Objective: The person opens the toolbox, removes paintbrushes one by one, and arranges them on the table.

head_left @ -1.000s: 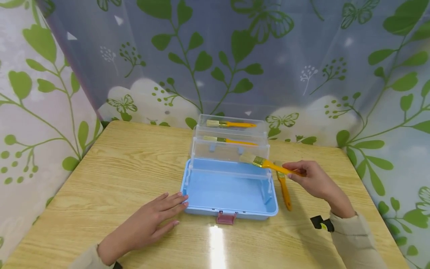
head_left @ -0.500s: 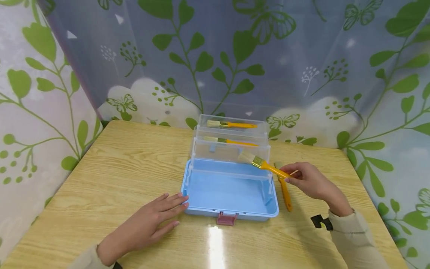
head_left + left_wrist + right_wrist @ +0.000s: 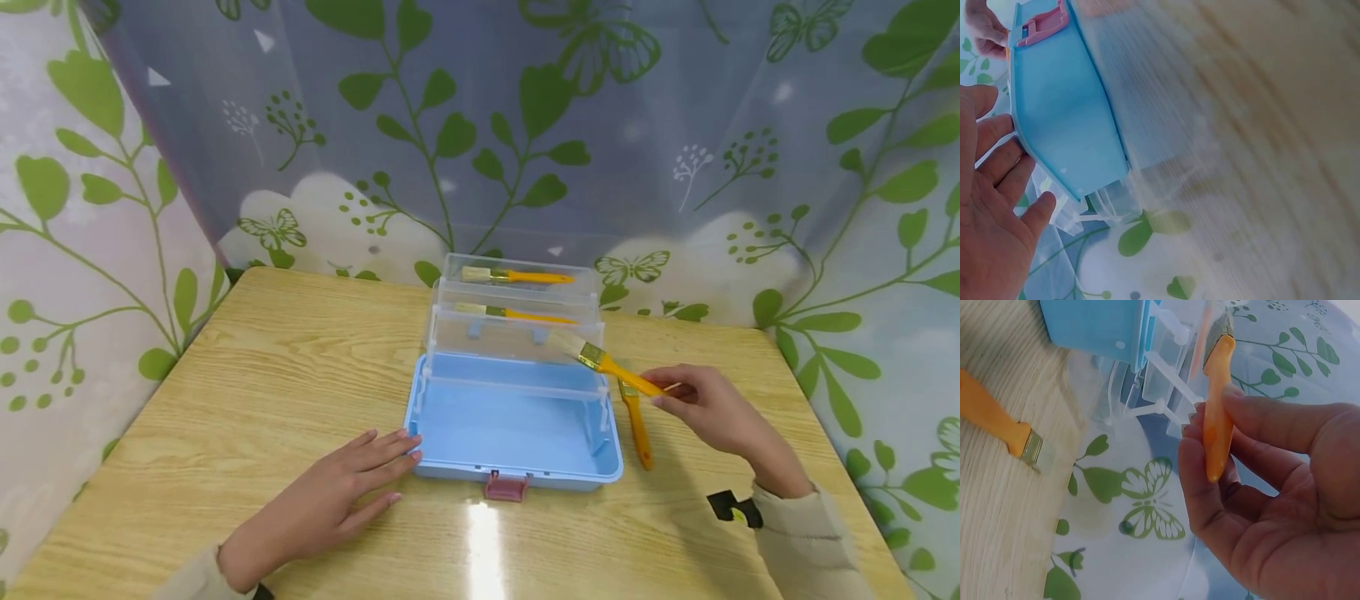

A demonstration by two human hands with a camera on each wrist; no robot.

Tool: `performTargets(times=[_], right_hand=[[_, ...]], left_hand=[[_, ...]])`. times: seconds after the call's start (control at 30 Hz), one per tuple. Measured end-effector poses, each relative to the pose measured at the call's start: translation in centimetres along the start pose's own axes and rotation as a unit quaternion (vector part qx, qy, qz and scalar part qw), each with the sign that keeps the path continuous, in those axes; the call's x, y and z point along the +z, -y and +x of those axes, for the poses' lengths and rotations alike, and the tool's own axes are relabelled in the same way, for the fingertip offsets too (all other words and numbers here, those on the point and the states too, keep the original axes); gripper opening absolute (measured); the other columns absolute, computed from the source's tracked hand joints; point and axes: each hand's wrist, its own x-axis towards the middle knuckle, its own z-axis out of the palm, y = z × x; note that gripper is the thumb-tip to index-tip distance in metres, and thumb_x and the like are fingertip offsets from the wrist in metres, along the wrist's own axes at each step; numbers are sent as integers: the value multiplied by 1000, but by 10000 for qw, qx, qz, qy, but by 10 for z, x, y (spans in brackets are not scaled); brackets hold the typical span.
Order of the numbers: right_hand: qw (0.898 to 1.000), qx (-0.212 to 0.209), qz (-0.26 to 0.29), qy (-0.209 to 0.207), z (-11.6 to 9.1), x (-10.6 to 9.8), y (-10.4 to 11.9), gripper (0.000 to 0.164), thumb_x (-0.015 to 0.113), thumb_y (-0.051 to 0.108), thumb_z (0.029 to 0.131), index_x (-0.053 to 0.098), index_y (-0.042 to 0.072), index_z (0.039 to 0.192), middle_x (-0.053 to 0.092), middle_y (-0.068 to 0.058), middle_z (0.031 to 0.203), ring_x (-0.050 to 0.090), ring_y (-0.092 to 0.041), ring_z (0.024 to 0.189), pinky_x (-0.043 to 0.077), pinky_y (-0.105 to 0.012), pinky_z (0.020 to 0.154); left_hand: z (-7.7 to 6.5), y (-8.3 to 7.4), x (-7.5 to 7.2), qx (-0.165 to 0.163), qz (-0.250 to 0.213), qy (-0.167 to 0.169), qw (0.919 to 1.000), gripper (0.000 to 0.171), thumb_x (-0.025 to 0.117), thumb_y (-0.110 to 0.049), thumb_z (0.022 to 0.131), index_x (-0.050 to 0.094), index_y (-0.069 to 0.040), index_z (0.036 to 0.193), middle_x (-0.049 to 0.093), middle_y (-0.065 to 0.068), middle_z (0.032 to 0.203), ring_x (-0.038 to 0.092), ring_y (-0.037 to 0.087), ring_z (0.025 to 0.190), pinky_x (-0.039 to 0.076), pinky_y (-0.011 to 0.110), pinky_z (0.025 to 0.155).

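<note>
My right hand pinches the orange handle of a paintbrush. Its pale bristles overlap the right part of the box's lowest clear tray in the head view; I cannot tell whether they touch it. Up close in the right wrist view, thumb and fingers hold the handle near its end. My left hand has its fingers extended, fingertips at the left front corner of the blue toolbox. Two similar brushes lie in the clear trays, an upper brush and a lower brush.
Another orange-handled paintbrush lies on the wooden table just right of the toolbox. A pink latch hangs at the box's front. Behind the table is a leaf-patterned curtain.
In the last half second my right hand has shifted a little to the right with the paintbrush. My left hand and the toolbox have stayed in place.
</note>
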Motion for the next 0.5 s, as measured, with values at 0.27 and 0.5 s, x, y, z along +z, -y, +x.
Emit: performTargets(times=[0.27, 0.5], right_hand=[[9992, 151, 32, -364, -18, -4, -13, 35, 65, 3, 99, 63, -8, 131, 68, -25, 119, 72, -22, 92, 59, -22, 71], [9961, 269, 41, -845, -33, -6, -27, 33, 63, 4, 100, 63, -6, 132, 69, -27, 117, 67, 3, 86, 58, -21, 67]], left_hand=[[-1, 0, 1, 134, 78, -110, 9998, 49, 62, -28, 103, 54, -11, 148, 49, 5, 156, 47, 22, 143, 12, 26, 127], [1, -1, 2, 201, 108, -138, 9996, 48, 59, -29, 104, 54, -10, 148, 49, 7, 155, 48, 24, 143, 8, 23, 127]])
